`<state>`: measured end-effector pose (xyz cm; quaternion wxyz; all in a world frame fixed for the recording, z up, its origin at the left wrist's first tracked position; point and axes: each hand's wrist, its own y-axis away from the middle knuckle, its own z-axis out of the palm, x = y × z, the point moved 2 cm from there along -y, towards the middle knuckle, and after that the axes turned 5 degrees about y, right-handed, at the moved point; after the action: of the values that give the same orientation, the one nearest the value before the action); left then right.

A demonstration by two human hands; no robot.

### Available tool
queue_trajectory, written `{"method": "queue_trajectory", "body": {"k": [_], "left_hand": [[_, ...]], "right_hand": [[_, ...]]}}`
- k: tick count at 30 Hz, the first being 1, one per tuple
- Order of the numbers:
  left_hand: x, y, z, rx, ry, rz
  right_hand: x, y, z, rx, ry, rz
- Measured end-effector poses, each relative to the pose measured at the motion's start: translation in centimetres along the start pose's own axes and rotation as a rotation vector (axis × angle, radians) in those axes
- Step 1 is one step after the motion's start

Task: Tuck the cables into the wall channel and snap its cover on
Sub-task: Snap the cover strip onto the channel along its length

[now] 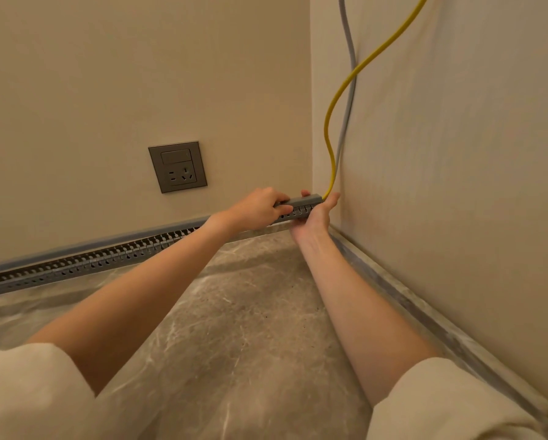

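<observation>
While both arms are reaching toward the room's corner, the left hand (260, 208) is curling its fingers (280, 198) over the top of the grey cover (301, 201) and gripping it against the slotted wall channel (85, 262), and the right hand (317, 214) is cupping the channel's end from below, its fingers wrapping behind the cover with one fingertip showing above the top edge and the thumb pointing up beside the right wall. That channel is running along the foot of the back wall where it meets the marble floor (234, 328), from the left edge to the corner; left of the hands its slotted fingers are standing uncovered, and only the short stretch at the corner is showing a cover on it. Hanging down the right wall, a yellow cable (330, 115) and a grey cable (349, 90) are crossing each other and entering the channel's end at the corner, just beside the right thumb. A grey wall socket (177, 166) is sitting on the back wall above the channel, left of the hands. Cream sleeves (28, 392) are covering both upper arms.
</observation>
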<state>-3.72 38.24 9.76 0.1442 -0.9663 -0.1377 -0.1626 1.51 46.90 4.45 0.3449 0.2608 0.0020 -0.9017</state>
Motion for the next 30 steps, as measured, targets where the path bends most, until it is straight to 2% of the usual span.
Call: {"method": "queue_trajectory", "body": {"k": [3, 5, 12, 17, 20, 23, 26, 30], "left_hand": [[0.1, 0.3, 0.4, 0.028, -0.052, 0.015], [0.1, 0.6, 0.8, 0.044, -0.080, 0.020], [-0.2, 0.8, 1.4, 0.037, -0.079, 0.061], [-0.8, 1.4, 1.9, 0.063, -0.170, 0.117], [-1.3, 2.2, 1.8, 0.017, -0.169, 0.164], [-2.2, 3.1, 1.9, -0.014, -0.323, 0.171], [-2.6, 3.0, 2.0, 0.047, -0.464, 0.113], [-2.1, 2.2, 1.4, 0.089, -0.469, 0.084]], "right_hand": [[-0.1, 0.1, 0.2, -0.041, -0.233, 0.078], [-0.3, 0.1, -0.1, -0.054, -0.301, 0.105], [-0.3, 0.3, -0.5, -0.089, -0.343, 0.143], [-0.4, 0.4, -0.6, -0.007, -0.302, 0.161], [-0.3, 0.4, -0.8, 0.041, -0.281, 0.164], [-0.2, 0.6, -1.1, 0.056, -0.289, 0.166], [-0.2, 0.6, -1.0, 0.000, -0.327, 0.163], [-0.4, 0.8, -0.6, -0.086, -0.385, 0.140]]}}
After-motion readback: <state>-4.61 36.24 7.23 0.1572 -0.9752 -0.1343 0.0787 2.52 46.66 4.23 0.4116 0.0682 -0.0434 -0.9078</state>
